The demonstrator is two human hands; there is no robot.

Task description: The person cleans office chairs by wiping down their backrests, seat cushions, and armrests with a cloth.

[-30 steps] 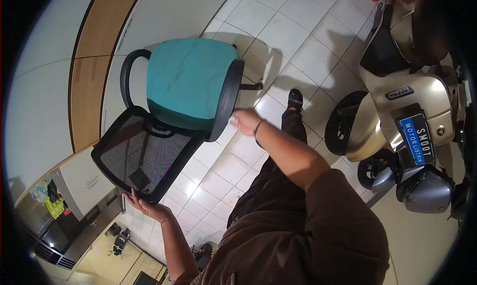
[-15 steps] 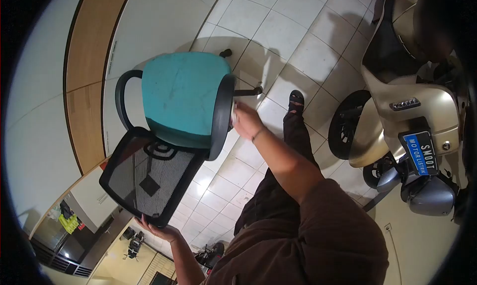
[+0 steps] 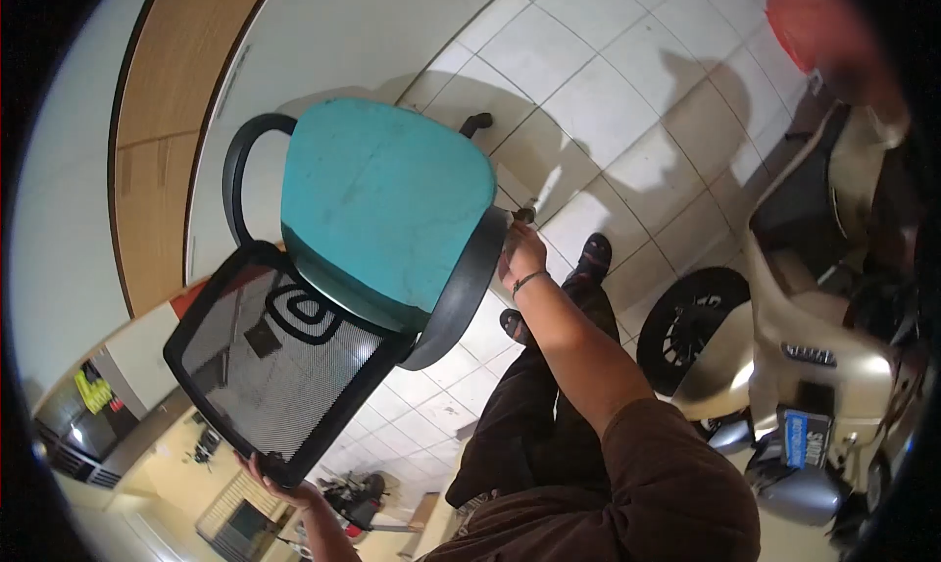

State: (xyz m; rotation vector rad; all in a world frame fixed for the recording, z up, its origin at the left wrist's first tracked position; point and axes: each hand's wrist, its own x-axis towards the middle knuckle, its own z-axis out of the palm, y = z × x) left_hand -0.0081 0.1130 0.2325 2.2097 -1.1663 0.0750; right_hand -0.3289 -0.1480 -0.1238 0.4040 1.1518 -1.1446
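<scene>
An office chair (image 3: 387,199) with a turquoise seat, black armrests and a black mesh backrest (image 3: 284,376) takes up the middle of the view. My left hand (image 3: 282,484) grips the corner of the backrest frame, its fingertips curled over the edge. Close beside the near armrest (image 3: 461,288), my right hand (image 3: 524,260) is closed on the chair at the seat's side; part of its fingers is hidden. A caster (image 3: 477,123) on the chair base shows beyond the seat.
A gold electric scooter (image 3: 814,337) stands at the right, its front wheel (image 3: 691,317) near my feet. White and wood cabinet panels (image 3: 157,190) line the left. Pale tiles (image 3: 627,92) cover the floor. A blurred red object (image 3: 823,28) shows at the upper right.
The chair appears larger and tilted differently, with both hands still on it. My right hand has shifted right and down in view. A second sandalled foot now shows.
</scene>
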